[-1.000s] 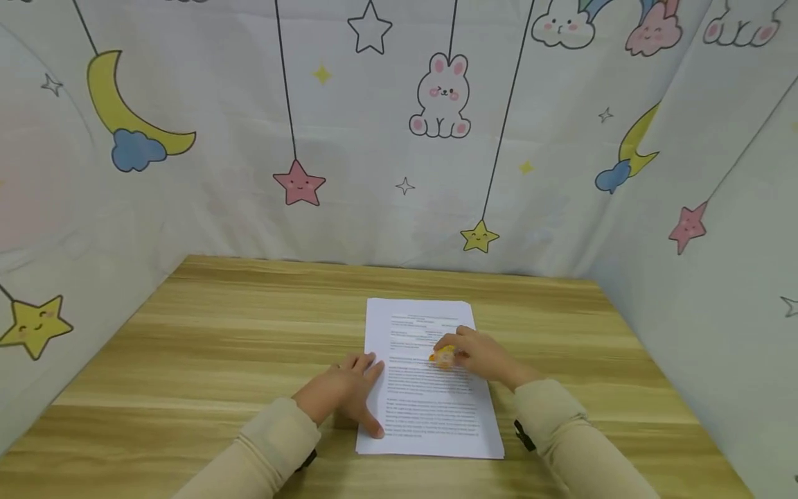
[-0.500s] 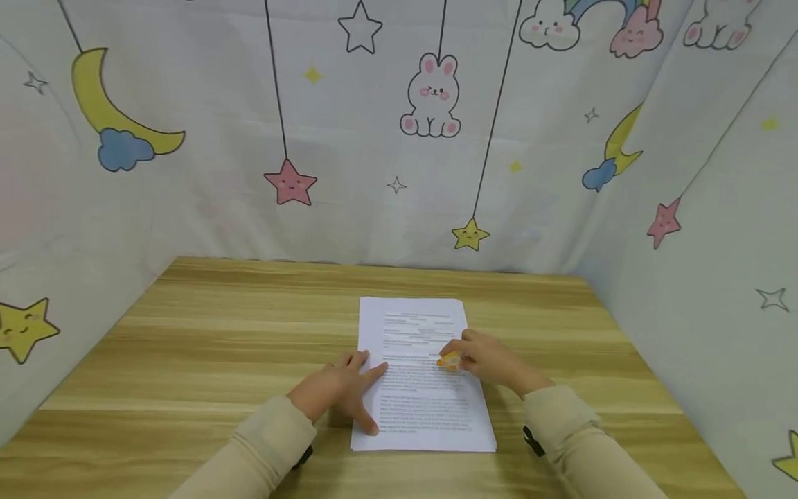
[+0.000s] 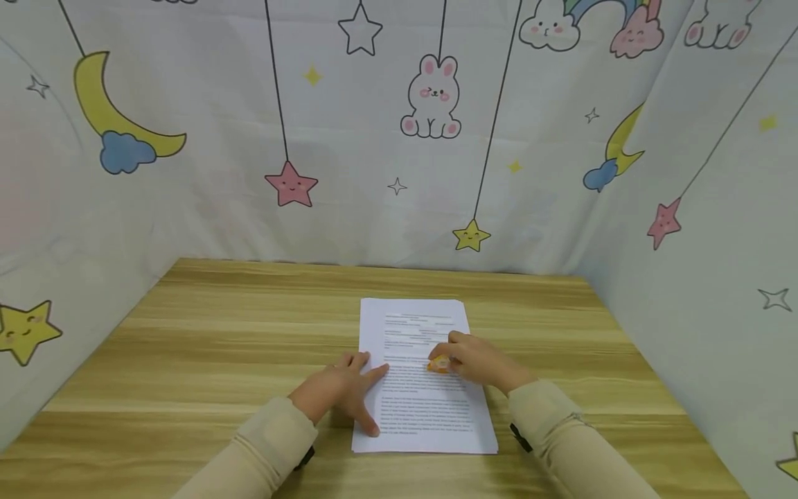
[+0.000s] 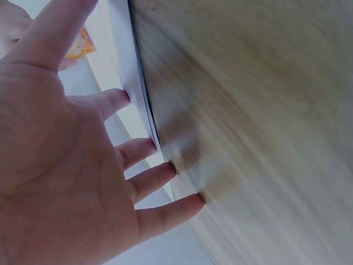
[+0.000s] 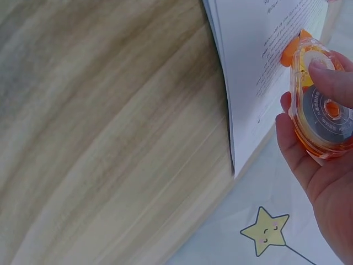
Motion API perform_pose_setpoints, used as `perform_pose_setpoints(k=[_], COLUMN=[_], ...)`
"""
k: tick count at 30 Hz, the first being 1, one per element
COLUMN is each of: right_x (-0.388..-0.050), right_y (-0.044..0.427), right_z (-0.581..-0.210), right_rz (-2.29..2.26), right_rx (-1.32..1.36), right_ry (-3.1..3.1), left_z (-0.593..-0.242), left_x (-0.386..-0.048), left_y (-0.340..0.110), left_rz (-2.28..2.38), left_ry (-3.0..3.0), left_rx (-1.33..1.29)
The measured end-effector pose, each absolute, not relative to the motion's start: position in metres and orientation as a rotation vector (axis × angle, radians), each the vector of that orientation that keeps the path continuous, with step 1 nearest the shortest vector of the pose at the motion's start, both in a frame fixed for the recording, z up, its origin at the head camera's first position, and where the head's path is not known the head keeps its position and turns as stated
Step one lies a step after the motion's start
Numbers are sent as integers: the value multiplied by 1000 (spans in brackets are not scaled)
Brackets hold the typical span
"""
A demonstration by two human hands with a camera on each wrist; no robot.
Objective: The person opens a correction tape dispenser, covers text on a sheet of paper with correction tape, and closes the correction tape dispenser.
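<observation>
A stack of printed paper (image 3: 430, 409) lies on the wooden table, its top sheet covered in lines of text. My right hand (image 3: 483, 359) holds an orange, see-through correction tape (image 5: 320, 105) between thumb and fingers. Its tip is at the text around the middle of the page; in the right wrist view, the grey spool shows through the casing. My left hand (image 3: 341, 391) rests with spread fingers along the stack's left edge. In the left wrist view, some fingertips (image 4: 144, 147) touch the paper's edge, while others reach the table.
The wooden table (image 3: 249, 326) extends on both sides of the stack. White cloth (image 3: 349, 229) printed with stars, moons and a rabbit encloses it at the back and sides. Pale patches interrupt the upper text lines.
My right hand moved rightward across the page with the correction tape, then back left. My left hand stays at the paper's edge. The head view shifted slightly.
</observation>
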State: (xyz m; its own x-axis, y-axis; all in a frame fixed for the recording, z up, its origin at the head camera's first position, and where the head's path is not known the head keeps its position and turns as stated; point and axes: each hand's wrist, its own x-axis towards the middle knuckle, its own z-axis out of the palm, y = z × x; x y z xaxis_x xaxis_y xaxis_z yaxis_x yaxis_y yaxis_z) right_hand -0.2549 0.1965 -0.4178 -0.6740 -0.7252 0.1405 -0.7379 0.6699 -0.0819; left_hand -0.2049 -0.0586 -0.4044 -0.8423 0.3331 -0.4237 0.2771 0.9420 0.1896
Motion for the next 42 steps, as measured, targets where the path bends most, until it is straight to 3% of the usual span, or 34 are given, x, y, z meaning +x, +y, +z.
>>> perform_pose_setpoints(k=[14, 42], right_x=[-255, -259], right_y=[192, 248], right_z=[-411, -420], right_rz=[31, 125], right_rx=[1293, 1308], right_ry=[-2739, -2613], left_z=[-400, -403], left_x=[-202, -204], left_y=[-58, -57], left_rz=[107, 98], left_ry=[2633, 2621], left_rx=[437, 427])
